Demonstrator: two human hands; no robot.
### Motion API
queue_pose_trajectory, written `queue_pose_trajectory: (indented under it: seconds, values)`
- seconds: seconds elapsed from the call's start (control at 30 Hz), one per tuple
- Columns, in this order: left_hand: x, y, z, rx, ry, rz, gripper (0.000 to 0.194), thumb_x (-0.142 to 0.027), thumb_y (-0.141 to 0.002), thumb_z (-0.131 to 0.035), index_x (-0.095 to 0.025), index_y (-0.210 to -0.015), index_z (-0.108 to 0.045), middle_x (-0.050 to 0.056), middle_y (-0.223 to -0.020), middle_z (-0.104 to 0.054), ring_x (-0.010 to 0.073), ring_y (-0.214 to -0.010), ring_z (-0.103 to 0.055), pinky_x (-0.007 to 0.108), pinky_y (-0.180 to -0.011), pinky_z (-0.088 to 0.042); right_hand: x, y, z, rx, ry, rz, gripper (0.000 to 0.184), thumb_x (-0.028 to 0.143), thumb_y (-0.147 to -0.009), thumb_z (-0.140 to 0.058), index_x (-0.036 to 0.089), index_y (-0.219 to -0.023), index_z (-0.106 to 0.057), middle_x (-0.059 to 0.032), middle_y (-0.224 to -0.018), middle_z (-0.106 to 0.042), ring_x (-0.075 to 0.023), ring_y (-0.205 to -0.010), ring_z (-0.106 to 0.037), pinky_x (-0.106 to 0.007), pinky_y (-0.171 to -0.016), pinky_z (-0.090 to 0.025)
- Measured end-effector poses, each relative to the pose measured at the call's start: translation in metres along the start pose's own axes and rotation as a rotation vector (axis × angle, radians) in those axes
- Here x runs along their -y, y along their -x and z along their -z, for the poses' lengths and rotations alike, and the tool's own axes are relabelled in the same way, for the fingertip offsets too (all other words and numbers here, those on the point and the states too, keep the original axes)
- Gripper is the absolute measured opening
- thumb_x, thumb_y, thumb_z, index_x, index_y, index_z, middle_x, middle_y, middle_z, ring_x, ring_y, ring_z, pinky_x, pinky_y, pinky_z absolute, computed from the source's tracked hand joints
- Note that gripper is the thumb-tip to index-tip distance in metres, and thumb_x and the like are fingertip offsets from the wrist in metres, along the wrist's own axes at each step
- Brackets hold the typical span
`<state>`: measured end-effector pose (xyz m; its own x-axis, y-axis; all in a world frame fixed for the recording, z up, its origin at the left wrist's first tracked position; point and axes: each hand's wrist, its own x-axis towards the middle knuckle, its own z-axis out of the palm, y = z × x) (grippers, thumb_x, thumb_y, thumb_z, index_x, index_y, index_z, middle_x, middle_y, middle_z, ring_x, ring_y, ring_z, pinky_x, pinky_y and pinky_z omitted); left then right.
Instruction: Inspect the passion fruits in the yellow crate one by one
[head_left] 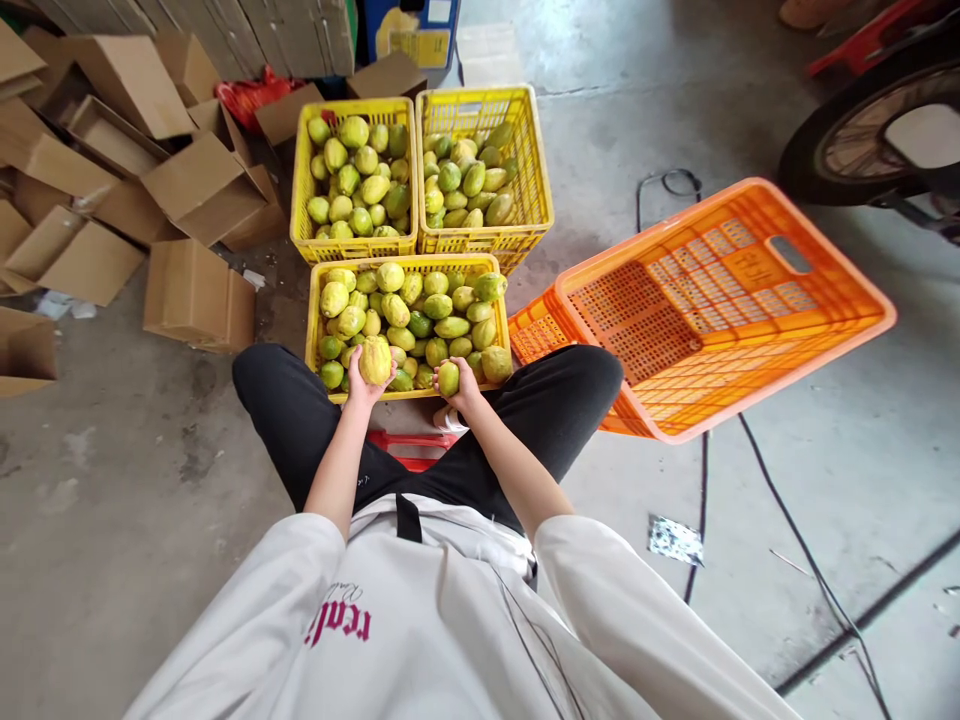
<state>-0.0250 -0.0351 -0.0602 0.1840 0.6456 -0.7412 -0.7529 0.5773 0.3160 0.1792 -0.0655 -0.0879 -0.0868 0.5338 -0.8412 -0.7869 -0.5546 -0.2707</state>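
My left hand (367, 382) is closed around a large yellow papaya (376, 360), its fingers cupping the fruit from below and the sides. To the right, my right hand (461, 385) grips a smaller yellow-green papaya (448, 378). Both hands are over the near edge of a yellow crate (311, 330) filled with yellow and green papayas (397, 310). This crate stands just in front of my knees.
Behind it stand a left yellow crate (300, 180) and a right yellow crate (541, 170), both holding papayas. An orange crate (817, 370) leans at the right. Cardboard boxes (202, 190) pile up at left; a black cable (787, 540) crosses the floor beside a motorcycle wheel (862, 150).
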Motion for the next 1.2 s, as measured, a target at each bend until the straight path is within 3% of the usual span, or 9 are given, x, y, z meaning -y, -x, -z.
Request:
queue_pose_trajectory:
  seconds: [0.17, 0.4, 0.53, 0.7, 0.83, 1.0, 1.2]
  values:
    - [0.003, -0.009, 0.003, -0.143, -0.136, 0.038, 0.048, -0.053, -0.099, -0.043, -0.017, -0.120, -0.067, 0.010, -0.076, -0.069, 0.0211, -0.057, -0.064, 0.034, -0.055, -0.056, 0.000, -0.005, 0.003, -0.013, 0.028, 0.034, 0.015, 0.032, -0.093, -0.054, 0.022, -0.082, -0.055, -0.0002, -0.063, -0.063, -0.0145, -0.049, -0.059, -0.021, -0.041, -0.047]
    - [0.004, -0.010, 0.003, -0.164, -0.163, 0.001, 0.042, -0.051, -0.099, -0.046, -0.018, -0.114, -0.068, 0.009, -0.079, -0.069, 0.0233, -0.070, -0.069, 0.037, -0.066, -0.061, -0.001, -0.012, 0.006, -0.008, 0.038, 0.087, 0.015, 0.034, -0.087, -0.060, 0.022, -0.081, -0.053, 0.0006, -0.061, -0.062, -0.0143, -0.047, -0.057, -0.022, -0.039, -0.044]
    - [0.006, -0.007, 0.002, -0.139, -0.105, -0.083, 0.047, -0.056, -0.102, -0.041, -0.018, -0.114, -0.067, 0.012, -0.091, -0.072, 0.0260, -0.092, -0.073, 0.041, -0.084, -0.061, -0.001, -0.007, 0.002, 0.061, -0.006, 0.117, 0.013, 0.034, -0.089, -0.059, 0.022, -0.084, -0.056, -0.0003, -0.066, -0.066, -0.0153, -0.051, -0.061, -0.024, -0.043, -0.049]
    - [0.005, -0.001, -0.003, -0.045, -0.002, -0.093, 0.050, -0.055, -0.106, -0.033, -0.019, -0.111, -0.067, 0.014, -0.105, -0.075, 0.0289, -0.110, -0.071, 0.043, -0.090, -0.061, 0.001, 0.001, -0.004, 0.226, -0.077, 0.095, 0.016, 0.032, -0.087, -0.054, 0.021, -0.096, -0.062, -0.0066, -0.080, -0.075, -0.0246, -0.073, -0.073, -0.037, -0.061, -0.063]
    - [0.003, -0.001, -0.003, -0.083, 0.018, -0.127, 0.040, -0.053, -0.103, -0.045, -0.021, -0.108, -0.069, 0.011, -0.103, -0.074, 0.0271, -0.108, -0.070, 0.040, -0.091, -0.061, -0.001, 0.004, -0.006, 0.293, -0.029, 0.029, 0.017, 0.028, -0.085, -0.061, 0.022, -0.100, -0.062, -0.0067, -0.084, -0.076, -0.0267, -0.080, -0.075, -0.041, -0.069, -0.065]
    - [0.003, -0.002, 0.001, -0.139, 0.079, -0.125, 0.032, -0.051, -0.097, -0.055, -0.022, -0.097, -0.068, 0.007, -0.094, -0.072, 0.0244, -0.099, -0.071, 0.041, -0.091, -0.061, -0.001, 0.007, -0.007, 0.291, 0.006, 0.013, 0.017, 0.032, -0.087, -0.065, 0.019, -0.099, -0.065, -0.0033, -0.071, -0.070, -0.0207, -0.071, -0.072, -0.036, -0.074, -0.066]
    - [0.004, 0.007, -0.007, 0.004, 0.095, -0.041, 0.033, -0.048, -0.097, -0.050, -0.019, -0.094, -0.067, 0.012, -0.100, -0.074, 0.0290, -0.105, -0.072, 0.045, -0.091, -0.060, 0.000, 0.006, -0.006, 0.250, 0.031, 0.006, 0.016, 0.025, -0.080, -0.070, 0.024, -0.092, -0.060, -0.0019, -0.078, -0.072, -0.0238, -0.080, -0.075, -0.043, -0.075, -0.068]
